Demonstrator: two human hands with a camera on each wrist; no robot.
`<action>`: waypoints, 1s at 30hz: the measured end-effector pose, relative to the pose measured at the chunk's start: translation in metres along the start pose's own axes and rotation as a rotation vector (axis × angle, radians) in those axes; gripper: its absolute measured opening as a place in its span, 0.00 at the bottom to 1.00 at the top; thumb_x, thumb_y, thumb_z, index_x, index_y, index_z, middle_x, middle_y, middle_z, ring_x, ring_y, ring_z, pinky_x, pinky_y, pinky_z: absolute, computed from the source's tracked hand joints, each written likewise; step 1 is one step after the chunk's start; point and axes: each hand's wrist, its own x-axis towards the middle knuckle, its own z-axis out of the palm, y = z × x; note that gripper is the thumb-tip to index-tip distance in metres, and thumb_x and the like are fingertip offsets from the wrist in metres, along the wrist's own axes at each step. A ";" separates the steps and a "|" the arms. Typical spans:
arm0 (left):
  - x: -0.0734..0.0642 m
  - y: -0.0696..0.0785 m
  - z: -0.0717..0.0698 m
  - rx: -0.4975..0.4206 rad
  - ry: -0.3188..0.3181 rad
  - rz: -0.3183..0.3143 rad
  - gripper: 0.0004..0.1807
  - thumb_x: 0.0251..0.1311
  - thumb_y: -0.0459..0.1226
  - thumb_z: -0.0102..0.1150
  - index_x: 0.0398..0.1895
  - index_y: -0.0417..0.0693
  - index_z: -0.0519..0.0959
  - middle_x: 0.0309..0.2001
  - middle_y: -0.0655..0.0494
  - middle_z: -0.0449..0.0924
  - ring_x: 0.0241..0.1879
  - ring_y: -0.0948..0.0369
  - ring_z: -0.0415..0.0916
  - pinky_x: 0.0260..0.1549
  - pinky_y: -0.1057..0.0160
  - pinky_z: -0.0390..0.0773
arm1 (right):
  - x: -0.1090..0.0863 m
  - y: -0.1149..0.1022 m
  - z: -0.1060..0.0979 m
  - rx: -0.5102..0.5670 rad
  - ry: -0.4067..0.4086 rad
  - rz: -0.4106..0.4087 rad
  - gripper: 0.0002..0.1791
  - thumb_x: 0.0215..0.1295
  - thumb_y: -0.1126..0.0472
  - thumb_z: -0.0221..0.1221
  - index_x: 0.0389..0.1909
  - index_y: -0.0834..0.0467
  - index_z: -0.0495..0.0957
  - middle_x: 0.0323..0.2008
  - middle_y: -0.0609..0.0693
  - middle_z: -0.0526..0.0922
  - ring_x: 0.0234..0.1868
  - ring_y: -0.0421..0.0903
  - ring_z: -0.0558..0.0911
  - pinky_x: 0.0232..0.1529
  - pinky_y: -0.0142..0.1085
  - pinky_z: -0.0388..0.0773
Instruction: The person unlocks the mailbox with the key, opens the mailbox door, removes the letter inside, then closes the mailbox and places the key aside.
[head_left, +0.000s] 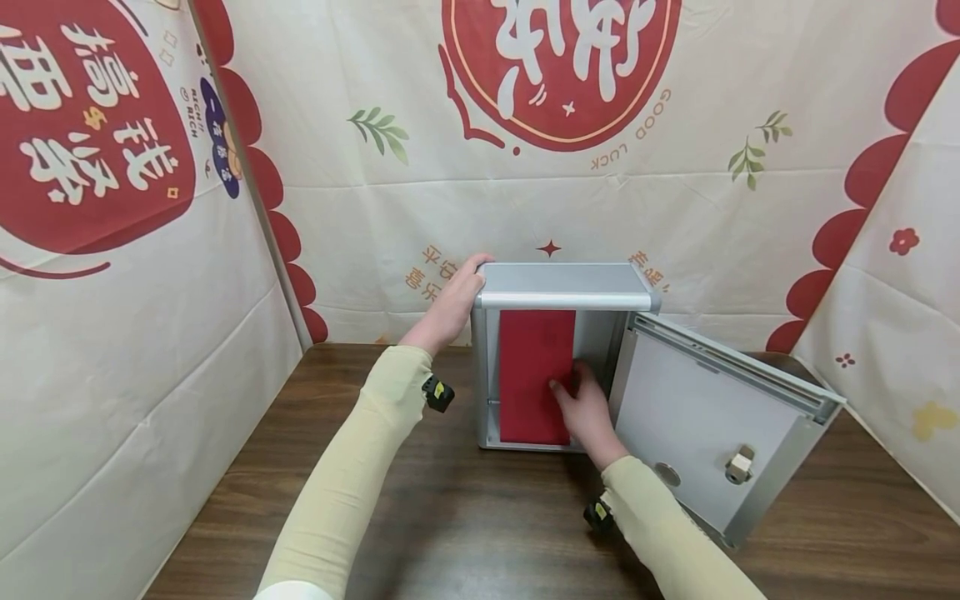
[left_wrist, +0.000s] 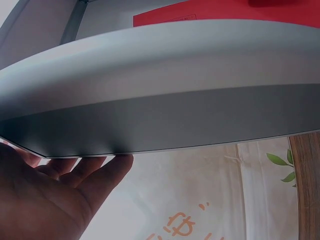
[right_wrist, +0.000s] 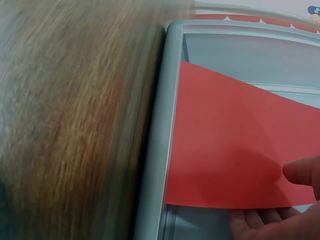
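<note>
A silver metal box (head_left: 566,287) stands upright with its front uncovered. Its hinged door (head_left: 697,408), fitted with a cam lock (head_left: 740,463), is swung out to the right. Inside the frame stands a red envelope (head_left: 534,367), upright and slightly tilted in the right wrist view. My right hand (head_left: 585,408) pinches its right edge, thumb in front and fingers behind. At the upper left corner, my left hand (head_left: 453,304) holds the box; in the left wrist view its fingers (left_wrist: 107,175) reach past the back edge of the box's side.
The box stands on a dark wood table (head_left: 420,508). Close behind it hangs a white printed cloth (head_left: 360,233) with red scalloped borders, and similar cloth covers both sides. The swung-out door takes up room at the right.
</note>
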 end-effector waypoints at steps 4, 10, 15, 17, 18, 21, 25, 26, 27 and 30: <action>0.000 0.000 0.001 0.000 0.005 -0.003 0.24 0.67 0.44 0.29 0.65 0.51 0.61 0.60 0.53 0.65 0.59 0.60 0.62 0.58 0.54 0.61 | 0.000 0.000 0.000 0.012 0.007 -0.012 0.18 0.68 0.66 0.53 0.55 0.68 0.66 0.48 0.66 0.74 0.49 0.60 0.74 0.49 0.51 0.70; -0.001 -0.001 0.001 0.000 0.014 -0.002 0.25 0.67 0.44 0.30 0.66 0.51 0.61 0.61 0.53 0.64 0.60 0.60 0.60 0.59 0.54 0.60 | 0.001 0.000 0.000 0.039 0.026 -0.045 0.12 0.67 0.71 0.52 0.50 0.69 0.68 0.47 0.67 0.75 0.49 0.60 0.73 0.49 0.51 0.69; 0.000 -0.002 0.001 0.000 0.018 0.003 0.25 0.67 0.43 0.29 0.65 0.50 0.61 0.61 0.52 0.65 0.60 0.60 0.61 0.59 0.55 0.60 | 0.001 0.000 0.000 0.046 0.030 -0.054 0.10 0.66 0.72 0.52 0.47 0.68 0.69 0.46 0.66 0.76 0.48 0.59 0.74 0.48 0.50 0.69; 0.000 -0.001 0.001 0.001 0.017 0.001 0.25 0.67 0.43 0.29 0.65 0.50 0.61 0.61 0.52 0.65 0.60 0.60 0.61 0.60 0.55 0.60 | 0.000 0.000 0.000 0.045 0.031 -0.052 0.10 0.66 0.72 0.52 0.47 0.68 0.69 0.46 0.67 0.76 0.48 0.59 0.74 0.47 0.50 0.69; 0.000 -0.001 0.000 0.003 0.016 0.000 0.25 0.67 0.43 0.29 0.65 0.50 0.61 0.61 0.52 0.65 0.60 0.60 0.61 0.60 0.55 0.59 | 0.000 0.000 0.000 0.042 0.032 -0.051 0.10 0.66 0.71 0.52 0.47 0.68 0.69 0.46 0.67 0.76 0.48 0.59 0.74 0.47 0.50 0.69; 0.000 0.000 0.001 0.000 0.012 -0.005 0.25 0.67 0.43 0.29 0.66 0.50 0.60 0.61 0.52 0.65 0.60 0.60 0.61 0.59 0.55 0.60 | -0.001 0.000 0.000 0.041 0.034 -0.051 0.10 0.66 0.71 0.52 0.47 0.69 0.69 0.46 0.67 0.75 0.48 0.59 0.74 0.47 0.50 0.69; 0.000 0.001 0.001 -0.009 0.010 -0.005 0.25 0.67 0.43 0.29 0.66 0.50 0.61 0.61 0.52 0.65 0.59 0.59 0.61 0.59 0.54 0.61 | -0.001 -0.001 0.000 0.049 0.040 -0.051 0.10 0.66 0.72 0.52 0.48 0.69 0.69 0.46 0.67 0.75 0.48 0.59 0.74 0.46 0.50 0.70; 0.000 0.001 0.001 -0.011 0.009 -0.005 0.25 0.67 0.43 0.29 0.66 0.50 0.61 0.61 0.52 0.65 0.59 0.59 0.61 0.59 0.54 0.61 | -0.001 -0.001 0.000 0.052 0.042 -0.052 0.11 0.66 0.72 0.52 0.48 0.69 0.69 0.46 0.67 0.76 0.47 0.59 0.74 0.46 0.50 0.70; 0.000 0.001 0.000 -0.011 0.007 -0.005 0.25 0.68 0.43 0.29 0.66 0.50 0.60 0.61 0.52 0.65 0.59 0.59 0.61 0.59 0.54 0.61 | -0.002 -0.001 0.000 0.053 0.042 -0.052 0.10 0.66 0.72 0.52 0.48 0.69 0.69 0.46 0.67 0.76 0.47 0.59 0.74 0.46 0.50 0.70; 0.000 0.000 0.000 -0.019 -0.001 -0.009 0.24 0.69 0.43 0.29 0.66 0.51 0.60 0.61 0.52 0.64 0.60 0.59 0.61 0.59 0.54 0.60 | -0.002 -0.003 -0.001 0.061 0.037 -0.045 0.10 0.67 0.71 0.52 0.48 0.68 0.69 0.46 0.65 0.76 0.47 0.58 0.75 0.46 0.49 0.71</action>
